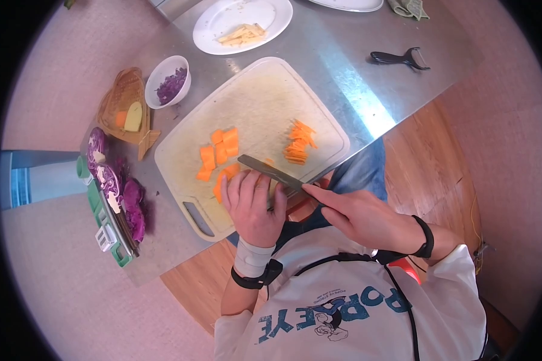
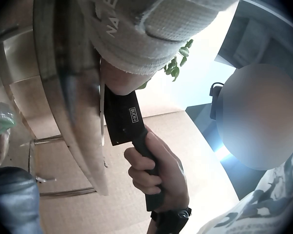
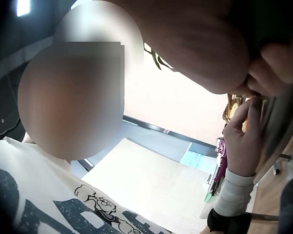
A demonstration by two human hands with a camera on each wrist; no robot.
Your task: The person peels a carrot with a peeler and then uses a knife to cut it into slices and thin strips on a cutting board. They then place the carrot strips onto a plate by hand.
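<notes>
The right hand [image 1: 367,219] grips the handle of a dark-bladed knife [image 1: 271,171], whose blade crosses the near part of the white cutting board [image 1: 253,90]. Beside the blade, the left hand [image 1: 256,201] has its fingers bent down over an orange carrot piece [image 1: 225,180] that is mostly covered. Several flat carrot pieces [image 1: 207,157] lie further left, and a pile of thin carrot strips [image 1: 299,143] is at the right. In the left wrist view, the right hand [image 2: 161,170] has its fingers wrapped round the knife handle [image 2: 149,146]. The right wrist view shows the left hand's bent fingers [image 3: 246,131].
Behind the board are a plate [image 1: 277,27] with pale strips and a bowl [image 1: 152,90] of shredded purple cabbage. A wicker basket [image 1: 111,108] and purple cabbage pieces [image 1: 109,180] lie at the left. The black peeler [image 1: 391,58] is at the right, near the metal table's edge.
</notes>
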